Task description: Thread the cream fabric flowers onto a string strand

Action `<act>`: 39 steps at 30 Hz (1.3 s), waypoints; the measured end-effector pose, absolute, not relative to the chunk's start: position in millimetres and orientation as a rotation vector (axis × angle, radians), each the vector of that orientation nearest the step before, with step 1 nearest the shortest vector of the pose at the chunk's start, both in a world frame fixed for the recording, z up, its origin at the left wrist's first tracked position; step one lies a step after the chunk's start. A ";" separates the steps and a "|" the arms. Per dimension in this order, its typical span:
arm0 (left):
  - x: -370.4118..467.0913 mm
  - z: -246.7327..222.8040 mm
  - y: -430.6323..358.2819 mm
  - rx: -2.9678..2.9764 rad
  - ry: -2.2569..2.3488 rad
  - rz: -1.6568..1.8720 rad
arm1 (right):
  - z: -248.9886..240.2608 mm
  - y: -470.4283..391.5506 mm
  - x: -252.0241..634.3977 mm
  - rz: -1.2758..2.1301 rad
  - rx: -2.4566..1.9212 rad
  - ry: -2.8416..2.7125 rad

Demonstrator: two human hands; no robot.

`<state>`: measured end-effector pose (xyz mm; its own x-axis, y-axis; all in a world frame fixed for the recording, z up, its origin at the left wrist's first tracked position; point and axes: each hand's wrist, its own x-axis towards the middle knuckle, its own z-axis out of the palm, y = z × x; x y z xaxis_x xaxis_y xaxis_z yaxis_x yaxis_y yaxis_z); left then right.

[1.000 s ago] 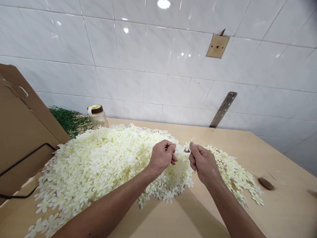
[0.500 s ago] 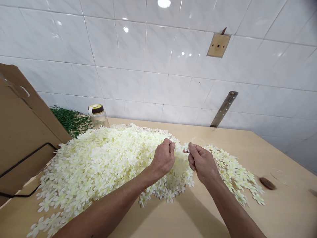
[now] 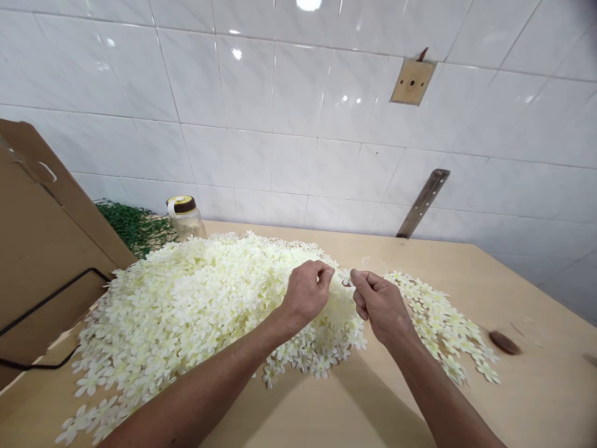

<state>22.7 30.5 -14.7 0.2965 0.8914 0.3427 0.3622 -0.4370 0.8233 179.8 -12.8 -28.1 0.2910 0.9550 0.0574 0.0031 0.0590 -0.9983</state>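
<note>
Our left hand (image 3: 306,291) and right hand (image 3: 380,305) have drawn slightly closer together since the earlier frame. Taking the clock about our hands, a big heap of white flowers (image 3: 196,298) covers the bench (image 3: 513,286) towards nine o'clock; we judge it the bulk of what is left. Our left hand is curled closed, thumb against forefinger; we cannot tell whether it grips anything thin. One flower (image 3: 346,278) is pinched at our right hand's fingertips, between the two hands. Towards four o'clock lies a smaller scatter of flowers (image 3: 433,317); whether these are done, we cannot tell.
</note>
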 end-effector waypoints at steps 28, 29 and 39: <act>27.0 -10.6 19.5 1.610 0.957 0.992 | -25.7 -16.6 184.5 0.964 -1.339 -1.139; 27.4 -10.7 19.9 1.575 0.931 0.976 | -26.3 -16.7 184.3 0.962 -1.337 -1.152; 29.5 -11.3 25.2 1.329 0.820 0.941 | -26.7 -17.8 182.2 0.883 -1.375 -1.295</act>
<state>29.5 25.2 -11.3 0.4144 0.9094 0.0348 -0.0899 0.0029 0.9959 182.2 -17.8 -26.7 0.1570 0.9798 0.1241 0.2428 0.0835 -0.9665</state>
